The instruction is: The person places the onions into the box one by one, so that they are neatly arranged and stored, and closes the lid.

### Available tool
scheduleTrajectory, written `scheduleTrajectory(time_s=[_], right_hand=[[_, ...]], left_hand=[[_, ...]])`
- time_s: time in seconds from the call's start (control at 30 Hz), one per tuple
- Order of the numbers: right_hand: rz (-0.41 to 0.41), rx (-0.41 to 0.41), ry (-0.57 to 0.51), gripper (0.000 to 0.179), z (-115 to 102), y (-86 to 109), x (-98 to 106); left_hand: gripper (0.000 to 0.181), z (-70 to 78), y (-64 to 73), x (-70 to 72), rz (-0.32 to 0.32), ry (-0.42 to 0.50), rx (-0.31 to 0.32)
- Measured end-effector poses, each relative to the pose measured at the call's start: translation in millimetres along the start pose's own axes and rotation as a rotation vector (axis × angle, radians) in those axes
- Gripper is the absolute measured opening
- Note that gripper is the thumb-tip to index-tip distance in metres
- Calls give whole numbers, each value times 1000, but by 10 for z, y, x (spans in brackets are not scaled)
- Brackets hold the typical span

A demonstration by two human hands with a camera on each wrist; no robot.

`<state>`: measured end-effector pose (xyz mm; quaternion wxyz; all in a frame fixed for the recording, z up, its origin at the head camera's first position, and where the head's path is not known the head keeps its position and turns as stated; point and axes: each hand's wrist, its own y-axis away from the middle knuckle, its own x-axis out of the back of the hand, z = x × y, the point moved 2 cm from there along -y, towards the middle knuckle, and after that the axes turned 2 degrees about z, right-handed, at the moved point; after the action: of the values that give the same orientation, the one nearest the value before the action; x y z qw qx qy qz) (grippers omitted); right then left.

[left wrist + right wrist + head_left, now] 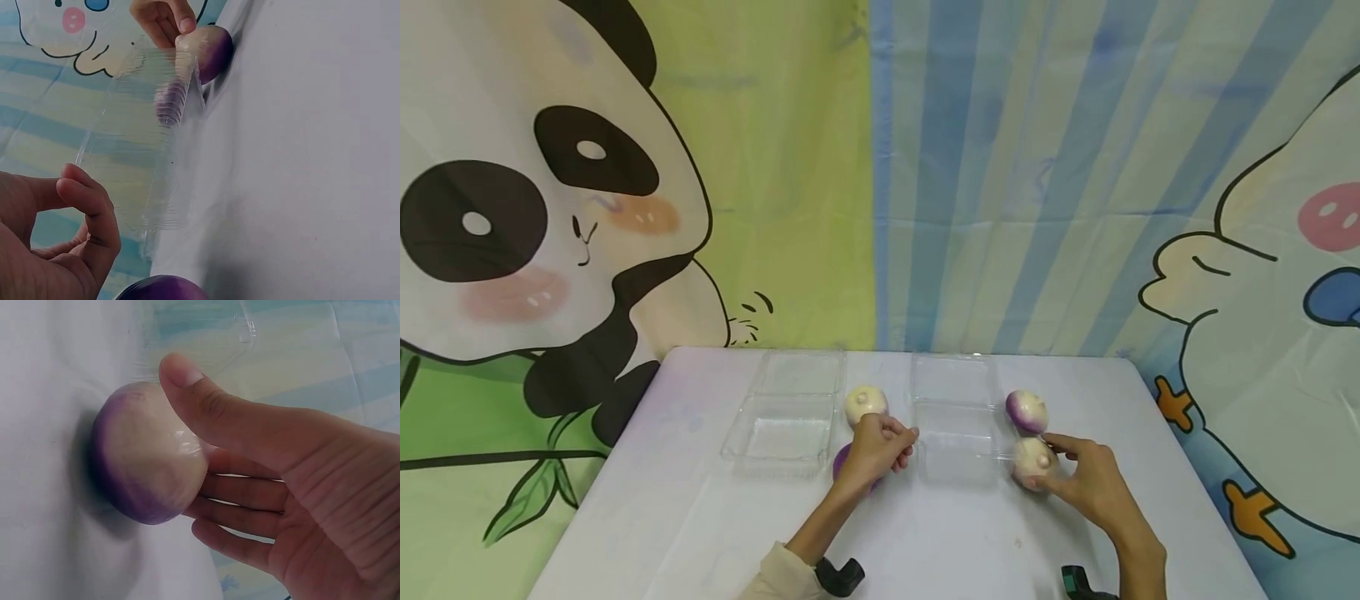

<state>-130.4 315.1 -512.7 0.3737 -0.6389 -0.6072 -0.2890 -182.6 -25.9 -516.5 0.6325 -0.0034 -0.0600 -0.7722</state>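
Observation:
My right hand [1093, 483] holds a white-and-purple turnip [147, 453] on the table, its thumb on one side and its fingers on the other. Just behind it lies another turnip [1026, 412], beside the right-hand clear plastic clamshell box [962, 454], which stands with its lid open. At that box's left edge, my left hand [876, 450] pinches the rim between thumb and curled fingers [94, 206]. Beneath the left wrist a purple turnip [162, 289] is partly hidden. A pale turnip [865, 403] sits behind the left hand.
Another open clamshell box [782, 429] lies at the left on the white table [677, 508]. A cartoon curtain [797, 167] hangs behind the table's far edge. Dark wrist straps [841, 577] show near the front.

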Motion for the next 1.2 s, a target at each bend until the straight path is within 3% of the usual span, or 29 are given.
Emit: scheduleTrajectory(time_s=[0.7,1.2], right_hand=[[34,15,-13,74,34,36,-62],[43,-13,-32,76,47,66,-108]], left_hand=[[17,-126,124,-128,96,-71,-1],[21,-154,192,-159,117,-130,-43]])
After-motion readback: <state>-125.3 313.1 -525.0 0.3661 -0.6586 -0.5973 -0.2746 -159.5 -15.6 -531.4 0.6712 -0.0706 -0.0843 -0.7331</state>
